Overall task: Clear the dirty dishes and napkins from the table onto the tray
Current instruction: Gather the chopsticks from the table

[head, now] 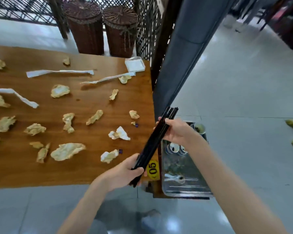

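Both hands clamp a black chopstick bundle (155,142): left hand (125,173) at its 7 o'clock end, right hand (174,130) near 1 o'clock. Yellow sticker (153,169) on table (91,173) edge reads "05" (sideways); metal tray (184,188) at sticker's 3 o'clock w/ cups.

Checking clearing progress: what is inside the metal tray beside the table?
The metal tray holds a few small cups at its far end. The right hand and forearm cover part of that end, so anything beneath them cannot be seen.

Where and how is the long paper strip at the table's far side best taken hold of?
Pinch the long paper strip at its wider left end, coming straight down from above. It lies flat on the table, so there is no edge to slide under, and that end offers the most paper. Both hands now hold the black chopsticks.
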`<state>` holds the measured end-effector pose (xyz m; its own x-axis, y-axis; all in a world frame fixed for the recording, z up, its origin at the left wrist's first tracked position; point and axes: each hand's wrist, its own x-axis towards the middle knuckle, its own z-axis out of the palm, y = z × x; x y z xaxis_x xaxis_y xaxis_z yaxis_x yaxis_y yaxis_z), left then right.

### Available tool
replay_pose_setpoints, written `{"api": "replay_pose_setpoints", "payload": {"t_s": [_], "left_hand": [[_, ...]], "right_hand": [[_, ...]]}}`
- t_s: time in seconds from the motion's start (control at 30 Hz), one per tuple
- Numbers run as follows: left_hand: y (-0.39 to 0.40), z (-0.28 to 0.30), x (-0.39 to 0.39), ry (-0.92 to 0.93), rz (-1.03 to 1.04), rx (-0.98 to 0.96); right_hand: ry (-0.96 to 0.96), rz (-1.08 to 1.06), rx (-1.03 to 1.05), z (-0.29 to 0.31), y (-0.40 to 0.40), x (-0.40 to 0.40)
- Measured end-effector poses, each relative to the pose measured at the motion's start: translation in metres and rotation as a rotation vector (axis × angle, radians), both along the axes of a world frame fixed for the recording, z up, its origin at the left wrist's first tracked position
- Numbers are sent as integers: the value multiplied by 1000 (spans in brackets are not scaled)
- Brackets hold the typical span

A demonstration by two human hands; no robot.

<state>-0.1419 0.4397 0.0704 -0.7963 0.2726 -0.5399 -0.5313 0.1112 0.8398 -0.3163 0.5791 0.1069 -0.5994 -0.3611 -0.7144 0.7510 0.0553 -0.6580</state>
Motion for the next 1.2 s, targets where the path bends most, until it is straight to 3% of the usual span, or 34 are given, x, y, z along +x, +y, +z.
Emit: {"api": "replay_pose_setpoints", "payload": {"t_s": [0.23, 0.6, 0.87, 1.07, 1.2], "left_hand": [[92, -8, -25, -70, -16, 98], [177, -51, -61, -108, -129, 56], [274, -124, -97, -217, 28, 52], [336, -214, -137, -222, 145, -14], [372, -273, -153, -257, 244, -24]], "right_hand": [[-61, -92, 7, -13, 100, -16], [-134, -264, 68, -60, 198, -38], [-182, -137, 187, -122, 261, -94], [-130, 28, 230, -205, 281, -146], [-81, 168, 364, -275, 286, -166]]}}
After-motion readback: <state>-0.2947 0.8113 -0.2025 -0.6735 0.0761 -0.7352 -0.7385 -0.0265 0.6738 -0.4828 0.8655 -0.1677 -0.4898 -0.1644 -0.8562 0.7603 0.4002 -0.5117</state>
